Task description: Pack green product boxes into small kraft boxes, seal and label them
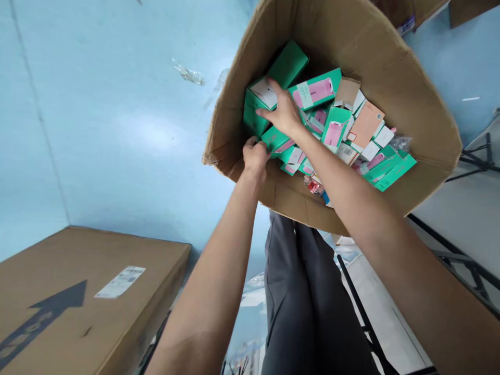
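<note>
A large open carton (425, 104) stands in front of my legs with several green product boxes (318, 89) jumbled inside, many printed with a pink item. My right hand (287, 112) reaches into its left part. The thumb and forefinger are spread apart over a green box with a white end panel (264, 94), touching it. Lower down, by the carton's near left wall, my left hand (255, 153) has its fingers curled in beside the green boxes. What those fingers grip, if anything, is hidden.
A closed cardboard box (148, 255) with a printed arrow and white label is at lower left. Clear plastic scraps (187, 73) lie on the blue floor (117, 104). Black metal legs (484, 156) stand at right. Loose cartons (353, 117) and a red wrapped item (312, 184) share the carton.
</note>
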`<state>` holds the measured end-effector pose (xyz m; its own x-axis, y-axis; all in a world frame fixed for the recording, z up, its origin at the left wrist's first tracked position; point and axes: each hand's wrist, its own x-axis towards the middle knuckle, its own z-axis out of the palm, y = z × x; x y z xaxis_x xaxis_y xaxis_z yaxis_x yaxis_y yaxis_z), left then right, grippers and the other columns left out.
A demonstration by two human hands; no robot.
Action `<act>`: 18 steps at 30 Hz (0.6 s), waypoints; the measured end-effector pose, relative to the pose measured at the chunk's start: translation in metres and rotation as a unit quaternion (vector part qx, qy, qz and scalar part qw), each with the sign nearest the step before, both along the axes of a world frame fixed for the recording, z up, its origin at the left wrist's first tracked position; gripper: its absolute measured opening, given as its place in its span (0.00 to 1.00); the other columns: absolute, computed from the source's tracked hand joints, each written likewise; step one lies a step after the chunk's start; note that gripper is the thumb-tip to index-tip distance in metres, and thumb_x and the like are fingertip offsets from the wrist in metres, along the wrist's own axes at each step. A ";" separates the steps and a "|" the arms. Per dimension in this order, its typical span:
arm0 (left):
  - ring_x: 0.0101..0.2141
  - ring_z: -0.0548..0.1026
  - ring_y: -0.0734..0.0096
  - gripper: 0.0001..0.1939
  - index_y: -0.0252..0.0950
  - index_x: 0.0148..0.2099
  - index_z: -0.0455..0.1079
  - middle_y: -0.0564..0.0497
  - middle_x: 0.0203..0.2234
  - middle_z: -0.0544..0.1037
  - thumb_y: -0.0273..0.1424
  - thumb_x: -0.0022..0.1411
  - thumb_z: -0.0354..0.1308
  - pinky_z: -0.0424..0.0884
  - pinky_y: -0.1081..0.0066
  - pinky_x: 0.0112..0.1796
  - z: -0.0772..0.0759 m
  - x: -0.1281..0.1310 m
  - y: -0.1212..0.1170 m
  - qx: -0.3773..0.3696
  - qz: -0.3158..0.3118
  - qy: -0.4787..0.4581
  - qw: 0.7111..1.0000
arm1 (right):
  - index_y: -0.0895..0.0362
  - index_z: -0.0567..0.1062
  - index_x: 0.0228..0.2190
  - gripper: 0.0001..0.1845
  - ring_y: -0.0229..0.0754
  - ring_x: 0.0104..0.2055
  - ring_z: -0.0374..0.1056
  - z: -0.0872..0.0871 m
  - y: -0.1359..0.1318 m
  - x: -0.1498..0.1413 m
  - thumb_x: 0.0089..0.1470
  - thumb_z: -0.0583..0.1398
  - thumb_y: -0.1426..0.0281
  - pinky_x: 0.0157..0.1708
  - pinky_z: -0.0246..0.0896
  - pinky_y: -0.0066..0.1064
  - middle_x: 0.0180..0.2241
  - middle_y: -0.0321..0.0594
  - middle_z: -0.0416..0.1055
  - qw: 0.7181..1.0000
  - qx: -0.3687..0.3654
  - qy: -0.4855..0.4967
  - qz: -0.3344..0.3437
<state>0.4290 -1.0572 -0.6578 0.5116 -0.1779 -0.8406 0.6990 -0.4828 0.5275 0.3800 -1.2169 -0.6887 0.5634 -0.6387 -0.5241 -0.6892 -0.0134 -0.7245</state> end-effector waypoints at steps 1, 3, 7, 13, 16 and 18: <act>0.41 0.80 0.65 0.25 0.36 0.58 0.74 0.47 0.42 0.76 0.22 0.57 0.61 0.81 0.61 0.47 0.008 -0.001 0.001 0.015 0.002 0.018 1.000 | 0.56 0.63 0.75 0.50 0.56 0.80 0.58 0.002 0.002 -0.001 0.61 0.77 0.64 0.83 0.46 0.53 0.72 0.46 0.69 1.000 -0.004 -0.009 -0.008; 0.40 0.80 0.66 0.27 0.36 0.60 0.74 0.48 0.41 0.76 0.21 0.57 0.63 0.80 0.65 0.46 0.029 -0.004 0.004 0.033 0.016 0.052 0.998 | 0.51 0.67 0.74 0.48 0.57 0.80 0.59 0.013 0.007 -0.009 0.59 0.77 0.61 0.83 0.49 0.53 0.72 0.45 0.70 0.999 -0.021 -0.024 -0.036; 0.37 0.78 0.71 0.27 0.38 0.62 0.71 0.50 0.39 0.76 0.22 0.60 0.63 0.78 0.70 0.42 0.081 -0.011 0.010 0.047 0.051 0.067 0.995 | 0.45 0.67 0.74 0.51 0.55 0.81 0.58 0.073 0.016 -0.051 0.57 0.75 0.45 0.80 0.57 0.53 0.71 0.43 0.72 0.991 0.003 -0.079 -0.110; 0.34 0.77 0.71 0.14 0.42 0.47 0.72 0.53 0.35 0.75 0.30 0.59 0.68 0.76 0.73 0.37 0.177 -0.008 0.022 0.008 0.021 0.073 0.997 | 0.42 0.65 0.74 0.54 0.54 0.69 0.73 0.222 0.043 -0.140 0.56 0.72 0.36 0.62 0.81 0.52 0.69 0.44 0.73 0.935 0.125 -0.161 -0.292; 0.32 0.75 0.69 0.10 0.43 0.42 0.72 0.56 0.28 0.68 0.32 0.58 0.67 0.78 0.70 0.38 0.233 -0.001 0.027 -0.050 -0.005 0.103 0.993 | 0.39 0.67 0.72 0.51 0.53 0.65 0.76 0.297 0.067 -0.175 0.55 0.75 0.41 0.59 0.82 0.50 0.66 0.41 0.76 0.906 0.156 -0.163 -0.358; 0.32 0.75 0.67 0.13 0.44 0.47 0.74 0.56 0.28 0.68 0.35 0.59 0.65 0.79 0.67 0.40 0.273 0.002 0.028 -0.066 -0.018 0.121 0.990 | 0.38 0.69 0.71 0.48 0.53 0.64 0.77 0.342 0.086 -0.192 0.54 0.76 0.44 0.59 0.82 0.49 0.65 0.39 0.77 0.889 0.160 -0.158 -0.398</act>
